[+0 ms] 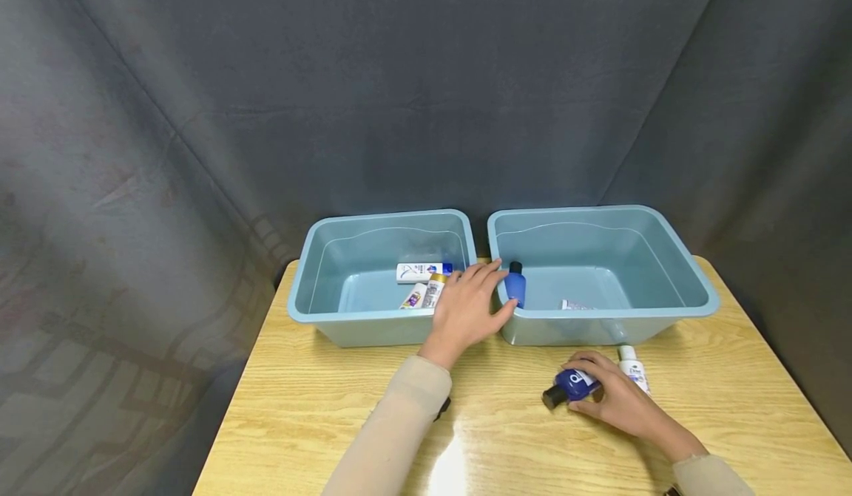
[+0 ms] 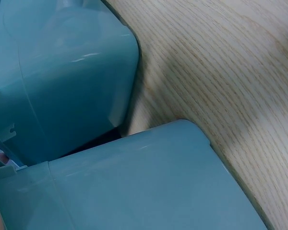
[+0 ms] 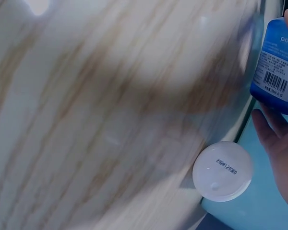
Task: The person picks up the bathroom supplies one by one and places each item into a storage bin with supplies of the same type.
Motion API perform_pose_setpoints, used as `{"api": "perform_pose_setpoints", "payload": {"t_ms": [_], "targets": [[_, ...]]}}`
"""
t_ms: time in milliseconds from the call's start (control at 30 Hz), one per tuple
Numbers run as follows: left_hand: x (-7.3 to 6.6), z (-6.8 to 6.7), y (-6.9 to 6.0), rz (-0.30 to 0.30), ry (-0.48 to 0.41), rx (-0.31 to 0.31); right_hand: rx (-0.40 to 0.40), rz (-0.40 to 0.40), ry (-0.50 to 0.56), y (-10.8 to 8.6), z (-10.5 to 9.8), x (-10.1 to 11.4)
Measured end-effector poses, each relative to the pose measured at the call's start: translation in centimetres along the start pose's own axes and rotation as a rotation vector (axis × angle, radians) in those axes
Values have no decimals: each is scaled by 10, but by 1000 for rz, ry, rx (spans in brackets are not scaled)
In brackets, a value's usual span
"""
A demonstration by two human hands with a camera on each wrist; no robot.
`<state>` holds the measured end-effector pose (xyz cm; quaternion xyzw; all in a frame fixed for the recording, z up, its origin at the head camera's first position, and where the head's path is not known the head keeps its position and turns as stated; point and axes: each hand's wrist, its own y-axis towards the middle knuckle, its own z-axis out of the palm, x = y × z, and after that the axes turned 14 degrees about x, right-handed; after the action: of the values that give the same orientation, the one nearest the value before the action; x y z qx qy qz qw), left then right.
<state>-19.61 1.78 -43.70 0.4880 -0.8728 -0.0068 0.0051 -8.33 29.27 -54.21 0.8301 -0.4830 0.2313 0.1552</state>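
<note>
In the head view my left hand (image 1: 466, 307) reaches over the adjoining rims of two bins, fingers spread. Its thumb and index finger are beside a blue bottle (image 1: 515, 287) with a black cap, just inside the right bin (image 1: 685, 311); whether they touch it I cannot tell. My right hand (image 1: 615, 396) grips a dark blue bottle (image 1: 575, 385), its black cap pointing left, over the table. Seen from the right wrist, fingers and thumb of that hand (image 3: 283, 158) are around the blue bottle (image 3: 276, 67), barcode label showing.
Several small bottles lie in the left bin (image 1: 319, 317), among them a white one (image 1: 416, 273). A small item (image 1: 575, 305) lies in the right bin. Behind my right hand is a white bottle (image 1: 632, 369). A dark object (image 1: 442, 409) shows beside my left sleeve. Grey curtains hang behind.
</note>
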Motion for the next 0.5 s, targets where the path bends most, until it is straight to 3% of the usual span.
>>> {"api": "perform_pose_setpoints", "payload": {"t_ms": [267,500], "targets": [[1,1,1,1,-3,-8,11,27,42,2,-1,0],[1,1,1,3,1,-1,-27,25,17,-2,-4,6]]}}
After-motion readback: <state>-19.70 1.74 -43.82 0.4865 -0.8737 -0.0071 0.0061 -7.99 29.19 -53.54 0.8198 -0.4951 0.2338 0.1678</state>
